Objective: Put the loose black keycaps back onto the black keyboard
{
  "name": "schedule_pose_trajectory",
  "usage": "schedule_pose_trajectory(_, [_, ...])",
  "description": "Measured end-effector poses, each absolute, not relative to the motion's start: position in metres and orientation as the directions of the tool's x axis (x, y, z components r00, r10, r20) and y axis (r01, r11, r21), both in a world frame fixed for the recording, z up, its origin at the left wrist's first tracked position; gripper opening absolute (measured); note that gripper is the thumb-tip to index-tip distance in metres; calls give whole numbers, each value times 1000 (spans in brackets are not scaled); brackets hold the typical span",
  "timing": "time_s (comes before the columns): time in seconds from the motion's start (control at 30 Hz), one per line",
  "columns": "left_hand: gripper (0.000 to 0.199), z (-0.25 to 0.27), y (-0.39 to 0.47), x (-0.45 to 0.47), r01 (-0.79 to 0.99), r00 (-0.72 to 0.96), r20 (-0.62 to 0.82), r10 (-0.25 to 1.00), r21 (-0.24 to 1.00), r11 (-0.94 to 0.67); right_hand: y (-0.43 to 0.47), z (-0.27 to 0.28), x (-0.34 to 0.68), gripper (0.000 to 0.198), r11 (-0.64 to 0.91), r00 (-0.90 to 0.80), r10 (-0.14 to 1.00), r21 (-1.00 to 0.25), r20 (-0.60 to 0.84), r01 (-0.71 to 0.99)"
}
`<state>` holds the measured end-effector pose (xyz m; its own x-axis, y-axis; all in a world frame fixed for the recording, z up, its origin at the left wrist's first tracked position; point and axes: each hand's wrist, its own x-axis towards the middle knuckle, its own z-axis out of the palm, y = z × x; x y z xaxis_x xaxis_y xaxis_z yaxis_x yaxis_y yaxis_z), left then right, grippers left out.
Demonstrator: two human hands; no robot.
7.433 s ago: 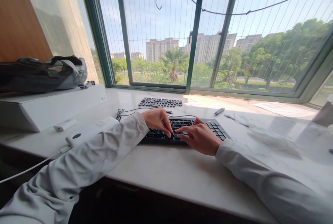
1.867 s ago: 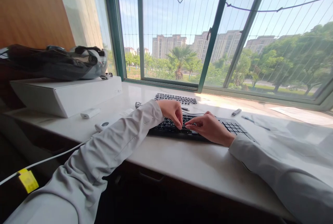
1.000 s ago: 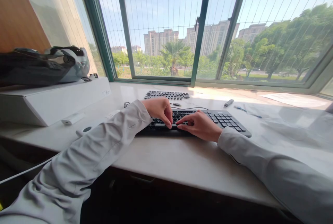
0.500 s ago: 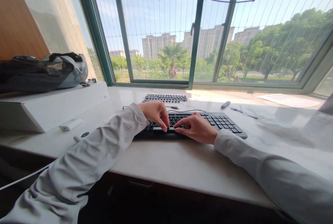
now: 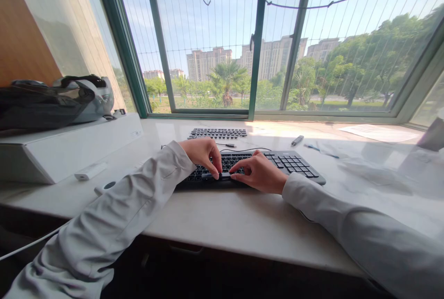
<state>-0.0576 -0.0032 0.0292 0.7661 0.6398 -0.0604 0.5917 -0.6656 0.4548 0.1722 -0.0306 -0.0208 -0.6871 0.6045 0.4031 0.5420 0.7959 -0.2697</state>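
A black keyboard (image 5: pixel 317 179) lies along the near part of the white counter, its main section showing bare key sockets while the number pad has its caps on. Across its front edge is the long black space bar (image 5: pixel 225 176). My left hand (image 5: pixel 204 152) reaches down from above, thumb and forefinger closed on the bar near its middle. My right hand (image 5: pixel 261 173) comes from the right with thumb and forefinger at the bar's right end. Behind the keyboard, loose black keycaps (image 5: pixel 217 133) stand in rows. Whether the bar is seated or lifted is hard to tell.
A USB cable plug (image 5: pixel 230 145) lies behind the keyboard. Farther right are a small dark stick-like tool (image 5: pixel 297 140), a thin blue-tipped tool (image 5: pixel 321 151), clear plastic (image 5: pixel 374 176) and paper (image 5: pixel 378 132). A white box (image 5: pixel 72 151) bearing black gear stands left, near a white device (image 5: pixel 90 171).
The view has shifted slightly. Both hands stay at the space bar, with the left fingers a little lower and closer against it.
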Motion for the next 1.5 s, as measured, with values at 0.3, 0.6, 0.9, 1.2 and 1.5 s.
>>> schedule_pose_trajectory(0.3, [28,29,-5,-56,595,768,-60,638,435,-676,-31,-20,173,25,815,-697,575,-217,429,538])
schedule_pose_trajectory(0.6, [25,30,-6,-53,584,779,-62,624,432,-687,-34,-20,173,24,809,-691,574,-177,439,560])
schedule_pose_trajectory(0.9, [26,29,-6,-52,582,782,-65,619,431,-690,-33,-20,175,25,834,-733,545,-175,408,523])
schedule_pose_trajectory(1.2, [32,40,-6,-64,750,651,-284,704,387,-537,-29,-23,175,23,819,-722,572,-220,390,530])
schedule_pose_trajectory(1.5, [40,38,-6,-69,875,484,-418,769,243,-419,-32,-18,173,20,817,-710,572,-217,410,534])
